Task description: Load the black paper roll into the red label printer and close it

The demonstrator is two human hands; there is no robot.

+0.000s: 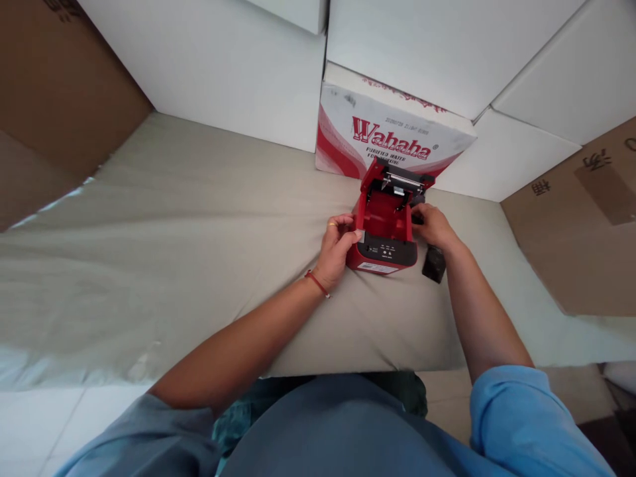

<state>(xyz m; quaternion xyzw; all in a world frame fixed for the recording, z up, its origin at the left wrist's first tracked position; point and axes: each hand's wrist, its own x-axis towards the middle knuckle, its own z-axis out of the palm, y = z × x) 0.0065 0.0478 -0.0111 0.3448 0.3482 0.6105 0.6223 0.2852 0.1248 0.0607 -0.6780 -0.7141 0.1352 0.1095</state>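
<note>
A red and black label printer stands on the cloth-covered surface with its lid raised, so its red inner bay shows. My left hand grips the printer's front left corner, thumb on the top edge and fingers along the side. At the printer's right side is my right hand, its fingers curled against or close to the wall. Something dark shows at those fingertips, but I cannot make out what it is. Just below the right hand lies a black block, partly covered by the hand.
Behind the printer leans a white and red Wahaha water carton. White boxes line the back. Brown cardboard boxes stand at the left and right. The wrinkled cloth reaches the table's front edge, close to my body.
</note>
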